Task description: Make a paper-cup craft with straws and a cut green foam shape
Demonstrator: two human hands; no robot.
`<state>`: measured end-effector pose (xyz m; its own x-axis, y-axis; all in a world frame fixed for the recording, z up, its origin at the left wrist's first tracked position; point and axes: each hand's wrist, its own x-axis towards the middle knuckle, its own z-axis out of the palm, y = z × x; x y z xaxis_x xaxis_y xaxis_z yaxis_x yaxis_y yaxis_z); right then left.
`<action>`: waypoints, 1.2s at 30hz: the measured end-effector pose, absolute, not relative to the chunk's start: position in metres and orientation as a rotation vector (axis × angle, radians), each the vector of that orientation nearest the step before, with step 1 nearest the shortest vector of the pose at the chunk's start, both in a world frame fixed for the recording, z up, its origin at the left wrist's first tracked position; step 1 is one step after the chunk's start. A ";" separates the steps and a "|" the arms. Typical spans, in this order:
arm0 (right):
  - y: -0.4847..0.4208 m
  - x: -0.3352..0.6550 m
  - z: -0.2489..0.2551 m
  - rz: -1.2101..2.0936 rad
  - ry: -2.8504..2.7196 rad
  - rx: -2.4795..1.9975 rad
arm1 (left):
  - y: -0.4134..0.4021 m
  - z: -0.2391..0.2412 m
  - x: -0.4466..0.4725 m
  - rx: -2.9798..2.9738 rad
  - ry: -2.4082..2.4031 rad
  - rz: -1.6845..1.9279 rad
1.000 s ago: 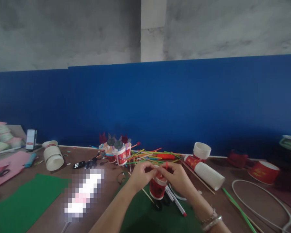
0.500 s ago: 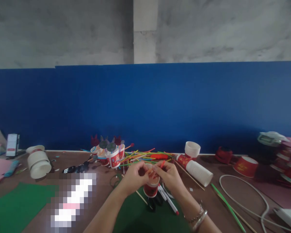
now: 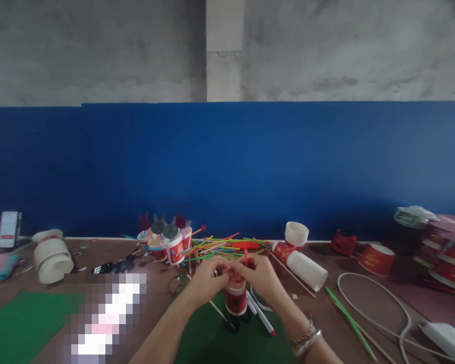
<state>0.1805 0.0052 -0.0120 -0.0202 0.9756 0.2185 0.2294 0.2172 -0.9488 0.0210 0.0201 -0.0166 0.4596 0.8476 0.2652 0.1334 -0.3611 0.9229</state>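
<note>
A red paper cup [image 3: 236, 302] stands on a dark green sheet [image 3: 208, 344] in front of me. Over its rim my left hand [image 3: 210, 279] and my right hand [image 3: 261, 277] meet, thumbs and forefingers pinched together. From the right hand's fingers a thin orange-red strip [image 3: 246, 258] sticks up; its lower part is hidden by the fingers. What the left fingertips pinch is too small to make out. Beside the cup's right side lie white markers [image 3: 263, 318], one with a red end. Black-handled scissors [image 3: 233, 323] are partly hidden at the cup's foot.
Decorated paper cups [image 3: 173, 247] stand at the back left, near a pile of coloured sticks [image 3: 220, 246]. A stack of cups [image 3: 305, 268] lies on its side to the right. White cable [image 3: 387, 288] loops farther right. White bowls [image 3: 55, 260] and green sheet [image 3: 26, 318] are at left.
My two hands have drawn closer together over the cup, covering more of its opening. The orange-red strip has turned from slanting to nearly upright. The whole view has shifted slightly.
</note>
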 end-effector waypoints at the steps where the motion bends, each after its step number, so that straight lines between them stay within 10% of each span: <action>1: 0.005 0.181 -0.011 0.927 -1.465 -1.202 | 0.020 -0.016 0.021 1.782 0.832 0.977; 36: -0.008 0.184 0.008 1.182 -1.277 -1.092 | 0.014 -0.022 0.036 1.509 0.738 1.086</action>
